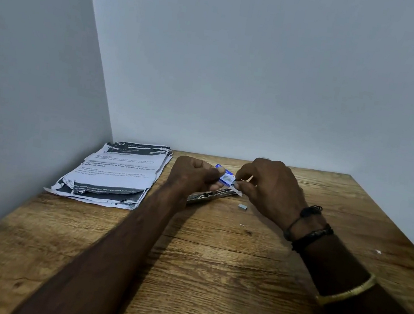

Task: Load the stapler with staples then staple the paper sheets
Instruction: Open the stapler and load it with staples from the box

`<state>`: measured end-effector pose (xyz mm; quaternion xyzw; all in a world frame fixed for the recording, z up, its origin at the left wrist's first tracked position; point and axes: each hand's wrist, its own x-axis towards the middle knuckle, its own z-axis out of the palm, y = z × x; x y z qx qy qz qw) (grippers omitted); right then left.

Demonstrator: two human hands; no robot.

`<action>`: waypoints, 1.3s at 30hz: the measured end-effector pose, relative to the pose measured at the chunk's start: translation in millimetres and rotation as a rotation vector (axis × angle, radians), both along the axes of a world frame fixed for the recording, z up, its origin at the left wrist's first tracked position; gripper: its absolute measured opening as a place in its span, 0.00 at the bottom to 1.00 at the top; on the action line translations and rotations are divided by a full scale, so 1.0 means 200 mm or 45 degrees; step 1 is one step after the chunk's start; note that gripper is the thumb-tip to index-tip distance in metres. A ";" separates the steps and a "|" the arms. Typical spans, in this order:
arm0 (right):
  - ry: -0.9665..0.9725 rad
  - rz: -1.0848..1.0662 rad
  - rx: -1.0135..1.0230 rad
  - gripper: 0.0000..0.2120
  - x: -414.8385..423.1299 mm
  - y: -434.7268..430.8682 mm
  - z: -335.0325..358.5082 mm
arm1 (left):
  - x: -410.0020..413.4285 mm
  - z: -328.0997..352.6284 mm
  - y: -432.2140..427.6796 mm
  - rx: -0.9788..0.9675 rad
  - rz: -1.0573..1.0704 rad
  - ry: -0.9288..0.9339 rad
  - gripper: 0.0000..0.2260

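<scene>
Blue and white cardboard is at the centre of things: a small staple box (225, 178) is pinched in the left hand (192, 174), whose fingers are curled shut around its near end, so that its open end is presented to the other hand. The right hand (273, 190) is brought up against that open end, thumb and forefinger closed together at the box's mouth. Whether a strip of staples is already gripped between them cannot be told, since the fingertips are hidden behind the box flap.

Directly beneath both hands the stapler (211, 196) is seen lying flat on the wooden table (212, 264), metal and seemingly opened out. That is judged a deliberate placing, so a strip can be dropped straight down into its channel.

A small grey piece (242, 206), probably a short clip of staples, is left lying just right of the stapler.

The paper sheets (115, 173) are parked to the left by the wall, crumpled at the edges and well out of the way. Loading is judged to be under way, with stapling not yet begun.
</scene>
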<state>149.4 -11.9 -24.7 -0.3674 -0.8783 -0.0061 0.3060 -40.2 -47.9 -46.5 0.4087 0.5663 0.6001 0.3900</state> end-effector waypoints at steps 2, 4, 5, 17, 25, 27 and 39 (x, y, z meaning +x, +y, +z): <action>0.162 0.054 -0.109 0.05 0.01 0.01 0.00 | 0.00 0.00 0.00 -0.010 -0.006 -0.023 0.14; 0.344 0.100 -0.205 0.03 0.01 0.02 -0.01 | 0.00 0.00 0.00 -0.008 0.004 -0.058 0.14; 0.413 0.111 -0.248 0.04 0.01 0.03 -0.01 | 0.00 0.00 0.00 -0.004 0.014 -0.082 0.12; 0.718 0.262 -0.693 0.11 0.03 0.10 -0.04 | 0.01 0.04 -0.02 0.034 0.021 -0.203 0.12; 0.632 0.269 -0.578 0.05 0.02 0.10 -0.07 | 0.02 0.03 -0.03 0.039 -0.065 -0.165 0.07; 0.694 0.258 -0.553 0.08 0.01 0.10 -0.06 | 0.03 0.03 -0.03 0.036 -0.123 -0.159 0.07; 0.525 0.150 -0.439 0.06 0.00 0.07 -0.07 | 0.07 0.03 -0.04 0.009 -0.130 -0.062 0.07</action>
